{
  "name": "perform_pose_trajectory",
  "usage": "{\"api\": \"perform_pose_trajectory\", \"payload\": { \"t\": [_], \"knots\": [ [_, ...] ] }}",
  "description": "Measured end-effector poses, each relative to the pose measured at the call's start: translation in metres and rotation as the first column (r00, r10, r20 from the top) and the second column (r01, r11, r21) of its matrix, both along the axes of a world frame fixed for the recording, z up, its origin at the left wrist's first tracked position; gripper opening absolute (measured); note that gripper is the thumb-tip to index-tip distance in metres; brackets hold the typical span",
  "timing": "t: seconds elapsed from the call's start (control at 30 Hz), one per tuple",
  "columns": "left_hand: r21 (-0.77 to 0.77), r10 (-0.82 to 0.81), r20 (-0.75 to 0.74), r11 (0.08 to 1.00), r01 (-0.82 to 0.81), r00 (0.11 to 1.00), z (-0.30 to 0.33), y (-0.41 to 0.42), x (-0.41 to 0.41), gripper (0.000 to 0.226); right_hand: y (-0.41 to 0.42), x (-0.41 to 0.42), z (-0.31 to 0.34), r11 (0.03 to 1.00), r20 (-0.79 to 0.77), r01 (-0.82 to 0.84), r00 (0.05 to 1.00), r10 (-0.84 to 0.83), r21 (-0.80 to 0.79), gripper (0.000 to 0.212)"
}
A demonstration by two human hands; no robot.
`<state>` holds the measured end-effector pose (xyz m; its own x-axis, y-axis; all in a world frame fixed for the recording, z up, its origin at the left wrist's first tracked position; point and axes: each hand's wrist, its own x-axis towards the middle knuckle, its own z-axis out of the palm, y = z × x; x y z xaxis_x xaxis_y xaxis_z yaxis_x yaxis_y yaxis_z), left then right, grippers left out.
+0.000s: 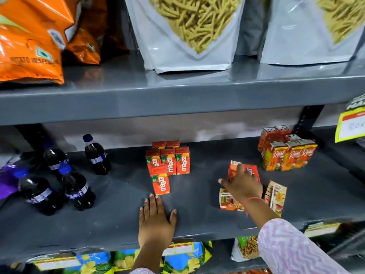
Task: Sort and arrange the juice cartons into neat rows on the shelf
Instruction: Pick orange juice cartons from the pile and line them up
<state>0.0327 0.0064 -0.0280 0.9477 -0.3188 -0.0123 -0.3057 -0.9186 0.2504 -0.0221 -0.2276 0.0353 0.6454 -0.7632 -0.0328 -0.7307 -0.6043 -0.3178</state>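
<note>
On the grey middle shelf (pixel 118 214) stand several orange Maaza cartons (pixel 167 160) in rows, with one more Maaza carton (pixel 161 184) alone at the front. My left hand (pixel 155 218) lies flat on the shelf just below that front carton, fingers apart, holding nothing. My right hand (pixel 242 183) reaches over loose cartons lying flat and its fingers close on a red-orange carton (pixel 251 172). Two other cartons lie near my wrist: one (pixel 227 200) to the left, one (pixel 275 195) to the right. A group of Real cartons (pixel 286 153) stands at the back right.
Several dark cola bottles (pixel 75 186) with blue caps stand at the shelf's left. The upper shelf holds orange chip bags (pixel 29 40) and white snack pouches (pixel 189 32). Snack packs (pixel 183 256) sit below. A yellow price tag (pixel 350 125) hangs at the right.
</note>
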Motion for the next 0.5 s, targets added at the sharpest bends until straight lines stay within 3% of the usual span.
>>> {"api": "perform_pose_trajectory", "payload": {
  "t": [0.07, 0.13, 0.3, 0.4, 0.5],
  "knots": [
    [0.010, -0.006, -0.009, 1.000, 0.006, 1.000, 0.001, 0.000, 0.000, 0.080, 0.004, 0.003, -0.003, 1.000, -0.016, -0.003, 1.000, 0.003, -0.008, 0.070],
    [0.017, -0.002, -0.009, 1.000, 0.002, 1.000, 0.002, 0.001, -0.001, 0.085, 0.003, 0.003, 0.000, 0.999, 0.038, 0.024, 0.999, -0.026, 0.038, 0.064],
    [0.003, -0.009, -0.015, 1.000, 0.009, 1.000, 0.004, 0.002, -0.002, 0.071, -0.015, 0.002, 0.026, 0.989, 0.310, 0.034, 0.947, -0.077, 0.141, 0.046],
    [-0.021, -0.015, -0.017, 1.000, 0.015, 1.000, 0.006, 0.005, -0.003, 0.072, -0.026, 0.006, 0.053, 0.979, 0.388, -0.031, 0.920, -0.049, 0.199, 0.045],
    [-0.051, 0.026, -0.032, 0.998, -0.028, 0.999, 0.006, 0.011, 0.000, 0.073, -0.027, 0.013, 0.075, 0.947, 0.385, -0.189, 0.920, 0.078, 0.260, 0.042]
  ]
}}
